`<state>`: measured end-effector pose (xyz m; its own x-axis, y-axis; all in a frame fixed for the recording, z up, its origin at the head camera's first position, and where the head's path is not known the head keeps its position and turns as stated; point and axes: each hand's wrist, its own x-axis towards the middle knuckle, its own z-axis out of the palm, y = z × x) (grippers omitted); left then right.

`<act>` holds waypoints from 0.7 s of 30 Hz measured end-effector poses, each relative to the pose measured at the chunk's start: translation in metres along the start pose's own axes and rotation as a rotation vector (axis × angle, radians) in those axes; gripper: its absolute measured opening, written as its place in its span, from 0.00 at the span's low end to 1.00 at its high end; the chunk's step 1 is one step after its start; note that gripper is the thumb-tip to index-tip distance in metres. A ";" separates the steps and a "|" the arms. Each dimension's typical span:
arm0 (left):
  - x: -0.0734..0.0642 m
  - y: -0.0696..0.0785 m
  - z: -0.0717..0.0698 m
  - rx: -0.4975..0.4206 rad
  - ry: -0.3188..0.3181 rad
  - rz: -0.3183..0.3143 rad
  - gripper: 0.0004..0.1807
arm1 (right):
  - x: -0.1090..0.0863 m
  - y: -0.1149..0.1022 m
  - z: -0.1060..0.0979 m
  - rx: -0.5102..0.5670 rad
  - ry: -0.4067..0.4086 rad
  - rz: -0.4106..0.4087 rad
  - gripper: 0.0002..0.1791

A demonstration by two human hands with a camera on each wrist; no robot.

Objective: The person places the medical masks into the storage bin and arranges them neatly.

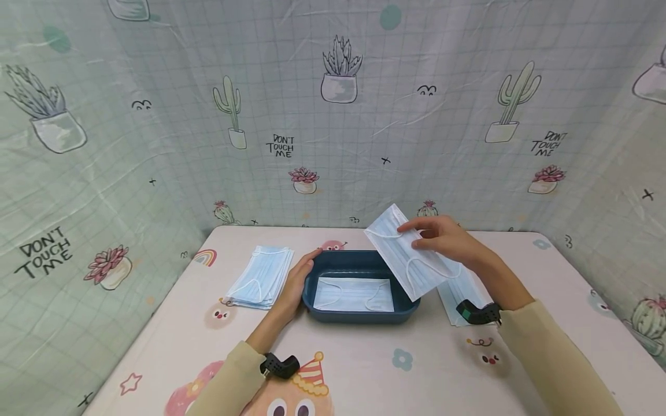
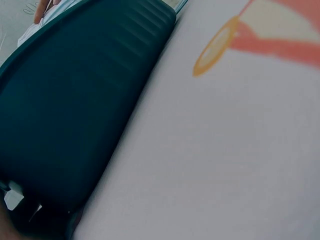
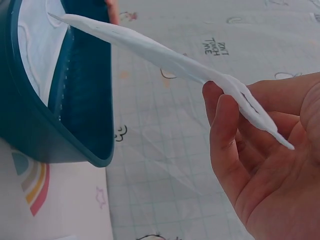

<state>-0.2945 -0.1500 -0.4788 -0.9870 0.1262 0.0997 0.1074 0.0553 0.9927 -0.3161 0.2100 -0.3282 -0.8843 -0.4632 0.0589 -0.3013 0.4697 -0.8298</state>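
My right hand (image 1: 444, 237) pinches a pale blue face mask (image 1: 398, 245) between thumb and fingers, tilted over the right side of a dark blue plastic box (image 1: 359, 317). From the right wrist view, the held mask (image 3: 155, 55) appears edge-on, its far end overlapping the box opening. Inside the box, near its front wall, another mask (image 1: 354, 293) lies flat with its ear loops showing. My left hand (image 1: 293, 283) holds the box's left end, fingers reaching round the far corner at the rim. The left wrist view mostly shows the box's outer wall (image 2: 85, 95); that hand is largely hidden there.
A stack of masks (image 1: 262, 274) lies left of the box, beside my left forearm. More masks (image 1: 460, 294) lie on the right, partly beneath my right hand and wrist. The white patterned table (image 1: 364, 370) ends at a printed cloth backdrop (image 1: 385, 133).
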 end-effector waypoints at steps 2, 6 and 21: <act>0.000 0.000 0.000 0.001 0.003 0.000 0.25 | 0.002 0.000 0.001 -0.005 -0.012 -0.006 0.21; 0.000 0.000 0.000 0.001 0.005 -0.005 0.26 | 0.007 -0.001 0.003 -0.032 -0.023 -0.006 0.21; -0.003 -0.001 -0.002 -0.005 -0.009 0.006 0.25 | 0.024 -0.007 0.014 -0.048 -0.118 -0.042 0.21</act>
<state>-0.2921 -0.1525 -0.4798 -0.9852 0.1353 0.1052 0.1128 0.0498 0.9924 -0.3303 0.1853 -0.3290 -0.8231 -0.5673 0.0254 -0.3566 0.4816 -0.8005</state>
